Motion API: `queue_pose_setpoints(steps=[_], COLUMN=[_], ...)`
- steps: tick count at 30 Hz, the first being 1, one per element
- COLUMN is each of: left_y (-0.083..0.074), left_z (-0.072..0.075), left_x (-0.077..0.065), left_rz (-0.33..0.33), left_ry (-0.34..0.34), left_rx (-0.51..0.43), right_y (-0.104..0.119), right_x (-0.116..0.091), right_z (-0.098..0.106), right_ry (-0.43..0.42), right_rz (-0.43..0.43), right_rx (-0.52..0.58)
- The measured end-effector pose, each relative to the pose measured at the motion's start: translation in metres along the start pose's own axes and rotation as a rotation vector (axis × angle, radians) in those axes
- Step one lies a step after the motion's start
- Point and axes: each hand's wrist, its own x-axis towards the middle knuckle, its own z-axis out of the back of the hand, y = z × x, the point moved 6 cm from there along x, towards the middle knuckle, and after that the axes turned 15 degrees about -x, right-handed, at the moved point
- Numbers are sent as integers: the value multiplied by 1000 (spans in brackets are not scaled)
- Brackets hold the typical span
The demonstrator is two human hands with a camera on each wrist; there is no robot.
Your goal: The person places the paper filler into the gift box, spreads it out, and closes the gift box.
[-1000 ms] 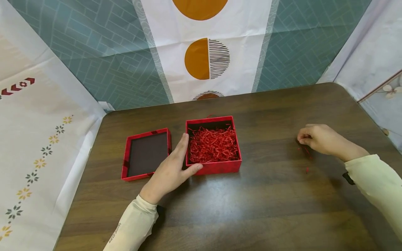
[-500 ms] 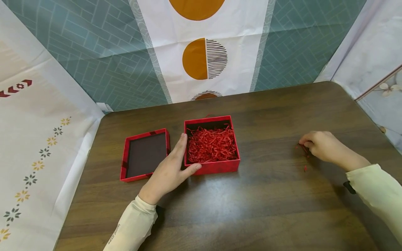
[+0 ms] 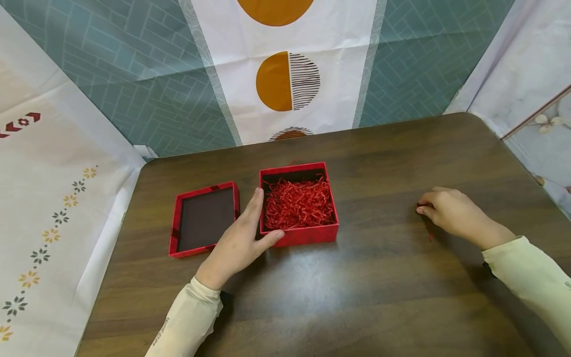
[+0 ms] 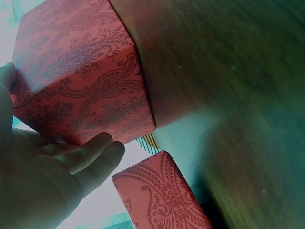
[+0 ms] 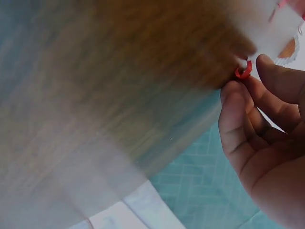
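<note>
A red patterned box (image 3: 312,235), lidless, stands mid-table, filled with crinkled red paper shreds (image 3: 300,204). My left hand (image 3: 234,245) lies along its left side with straight fingers, the thumb at the front rim. In the left wrist view, those fingers (image 4: 97,152) rest against the box's patterned wall (image 4: 81,71). Far to the right, my right hand (image 3: 457,215) is low over the table, fingertips drawn together. In the right wrist view it pinches a small curl of red paper shred (image 5: 244,71). Another red shred (image 3: 430,237) lies on the wood just below this hand.
The box lid (image 3: 207,218) lies upturned to the left of the box, its dark inside showing, partly behind my left hand. A stray shred (image 3: 292,162) pokes out behind the box. Patterned cloths hang behind the wooden table (image 3: 312,302) and along both sides.
My right hand has come slightly nearer to me, then to the left, its fingertips closing over the loose shreds; fewer show on the wood there. The left hand stays at the box.
</note>
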Motion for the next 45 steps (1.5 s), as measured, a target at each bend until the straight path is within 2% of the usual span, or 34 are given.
queue_pose_setpoints(steps=[6,11,18,21,24,26,29,33,35,37,40,45], left_y=[0,0,0,0,0,0,1,2,2,2,1,2], left_z=[1,1,0,-1,-1,-1,-1,1,1,1,1,3], left_x=[0,0,2,2,2,2,1,-1,-1,-1,0,0], left_rz=[1,2,-1,-6,-8,-7,-3,-6,-8,-9,-11,-14], left_ry=[-3,-5,-2,-1,3,3,0,-6,-7,-6,-3,-6], left_rx=[0,-2,1,-1,-7,-7,-11,-13,-17,-20,-23,-9], right_y=[12,19,11,1,3,17,56,125,156,177,193,188], right_x=[-2,-2,4,12,24,36,58,89,101,109,118,124], right_z=[2,0,-7,-5,11,31,65,96,105,110,114,116], right_ry=[-65,-58,-104,-81,-120,-153,-196,-211,-200,-184,-169,-172], right_rz=[68,112,236,222,201,194,229,372,454,501,514,439], right_rx=[-76,-101,-125,-89,-12,54,142,248,287,305,295,255])
